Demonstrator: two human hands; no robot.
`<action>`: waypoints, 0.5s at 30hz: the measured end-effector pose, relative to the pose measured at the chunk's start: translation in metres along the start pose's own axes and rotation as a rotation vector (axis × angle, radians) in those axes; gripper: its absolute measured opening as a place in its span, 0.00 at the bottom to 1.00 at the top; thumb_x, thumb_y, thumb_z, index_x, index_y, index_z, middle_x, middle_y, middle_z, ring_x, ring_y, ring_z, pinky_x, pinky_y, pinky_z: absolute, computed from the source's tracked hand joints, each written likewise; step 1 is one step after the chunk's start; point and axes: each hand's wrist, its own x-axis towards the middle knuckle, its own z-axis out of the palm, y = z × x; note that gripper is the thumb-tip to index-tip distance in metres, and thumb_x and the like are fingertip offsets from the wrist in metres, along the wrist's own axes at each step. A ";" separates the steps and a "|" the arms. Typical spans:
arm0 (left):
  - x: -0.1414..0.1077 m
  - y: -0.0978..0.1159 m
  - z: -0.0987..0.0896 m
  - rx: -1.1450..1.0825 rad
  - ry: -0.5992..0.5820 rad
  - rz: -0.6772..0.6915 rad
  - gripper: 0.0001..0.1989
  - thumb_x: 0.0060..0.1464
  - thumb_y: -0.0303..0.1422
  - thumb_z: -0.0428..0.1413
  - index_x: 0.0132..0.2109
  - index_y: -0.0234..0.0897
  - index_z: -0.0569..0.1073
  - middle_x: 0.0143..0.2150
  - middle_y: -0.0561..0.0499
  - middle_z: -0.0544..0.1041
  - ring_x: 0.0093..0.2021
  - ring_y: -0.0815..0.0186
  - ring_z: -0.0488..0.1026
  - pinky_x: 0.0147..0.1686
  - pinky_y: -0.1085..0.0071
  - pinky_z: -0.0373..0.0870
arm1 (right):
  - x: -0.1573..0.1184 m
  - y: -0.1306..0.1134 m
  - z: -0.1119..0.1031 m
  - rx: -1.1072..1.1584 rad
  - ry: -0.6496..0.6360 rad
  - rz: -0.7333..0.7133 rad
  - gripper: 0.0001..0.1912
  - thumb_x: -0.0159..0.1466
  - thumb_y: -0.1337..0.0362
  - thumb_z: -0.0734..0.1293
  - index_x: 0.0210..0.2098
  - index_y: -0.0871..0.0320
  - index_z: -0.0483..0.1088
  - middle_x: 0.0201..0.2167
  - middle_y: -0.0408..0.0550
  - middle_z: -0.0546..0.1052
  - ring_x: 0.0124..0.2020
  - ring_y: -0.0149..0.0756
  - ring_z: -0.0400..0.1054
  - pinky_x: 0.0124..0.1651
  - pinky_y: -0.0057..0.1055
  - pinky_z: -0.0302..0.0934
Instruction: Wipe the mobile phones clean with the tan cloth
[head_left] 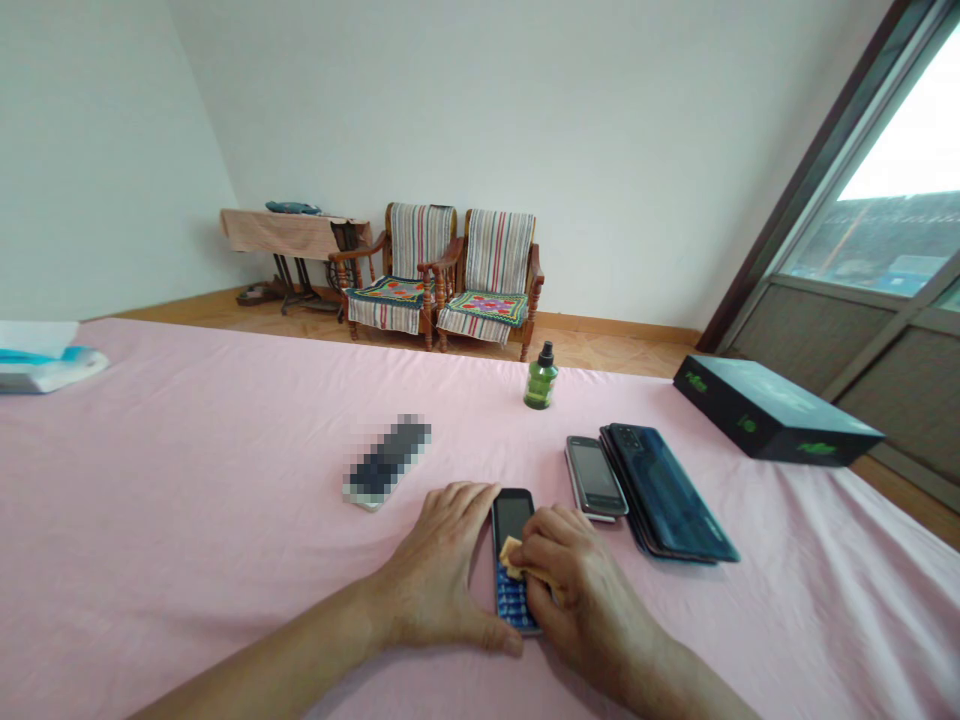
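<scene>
A keypad phone (514, 512) with a dark screen and blue keys lies face up on the pink cloth. My left hand (435, 570) braces it, fingertips at its upper left edge and thumb at its lower end. Pinched in my right hand (574, 585) is a folded yellow wiping cloth (511, 552), pressed against the phone between screen and keys. My right fingers cover part of the keypad's right side. Just beyond my right hand lie a small silver-edged phone (596, 475) and a stack of larger phones, a glossy blue one (667, 490) on top.
Behind my left hand lies a phone with a blurred-out screen (386, 460). A green spray bottle (540, 378) stands farther back. To the right sits a black box (772, 410); a white and blue packet (49, 360) is at the far left. Two wooden chairs (487, 275) stand beyond the pink-covered surface (187, 470).
</scene>
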 end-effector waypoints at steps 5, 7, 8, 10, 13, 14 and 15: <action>-0.001 -0.005 0.003 0.038 -0.010 0.007 0.61 0.31 0.58 0.65 0.67 0.34 0.51 0.66 0.35 0.57 0.64 0.40 0.54 0.62 0.44 0.50 | -0.001 -0.003 0.007 -0.021 0.007 -0.029 0.09 0.61 0.77 0.61 0.31 0.58 0.68 0.33 0.47 0.69 0.37 0.38 0.59 0.39 0.34 0.54; -0.001 -0.007 0.005 0.047 -0.008 0.008 0.64 0.30 0.60 0.65 0.68 0.35 0.50 0.68 0.35 0.55 0.65 0.39 0.53 0.63 0.43 0.49 | -0.001 -0.003 0.009 -0.015 0.008 -0.040 0.09 0.61 0.76 0.61 0.31 0.58 0.68 0.34 0.47 0.69 0.37 0.37 0.59 0.39 0.34 0.55; -0.001 -0.008 0.005 0.045 -0.007 0.010 0.64 0.29 0.61 0.65 0.68 0.36 0.50 0.68 0.35 0.55 0.65 0.38 0.53 0.63 0.43 0.49 | -0.001 -0.002 0.009 -0.013 0.010 -0.042 0.08 0.61 0.76 0.61 0.32 0.58 0.68 0.34 0.47 0.69 0.37 0.37 0.59 0.39 0.34 0.55; -0.001 -0.008 0.005 0.039 -0.005 0.018 0.64 0.29 0.61 0.65 0.68 0.37 0.51 0.67 0.35 0.57 0.64 0.39 0.54 0.62 0.43 0.49 | 0.000 -0.002 0.009 -0.014 0.022 -0.032 0.08 0.62 0.76 0.61 0.32 0.58 0.68 0.34 0.47 0.69 0.37 0.37 0.59 0.39 0.34 0.55; -0.001 -0.007 0.004 0.043 -0.006 0.024 0.60 0.32 0.59 0.65 0.68 0.36 0.52 0.66 0.36 0.58 0.64 0.40 0.55 0.62 0.44 0.50 | 0.001 0.001 0.006 -0.027 0.035 0.008 0.09 0.61 0.77 0.60 0.30 0.59 0.67 0.33 0.47 0.68 0.37 0.38 0.59 0.39 0.34 0.55; -0.001 -0.007 0.004 0.047 -0.010 0.024 0.60 0.33 0.58 0.65 0.68 0.36 0.52 0.66 0.36 0.58 0.64 0.40 0.55 0.62 0.44 0.50 | 0.001 0.002 0.004 -0.036 0.038 0.025 0.10 0.60 0.78 0.60 0.30 0.59 0.67 0.33 0.47 0.68 0.37 0.38 0.60 0.39 0.34 0.55; -0.001 -0.006 0.003 0.049 -0.016 0.024 0.59 0.33 0.58 0.64 0.68 0.36 0.52 0.66 0.36 0.58 0.64 0.41 0.55 0.62 0.45 0.50 | 0.000 0.003 0.002 -0.048 0.041 0.042 0.10 0.59 0.79 0.60 0.29 0.59 0.66 0.32 0.47 0.68 0.36 0.38 0.60 0.39 0.34 0.55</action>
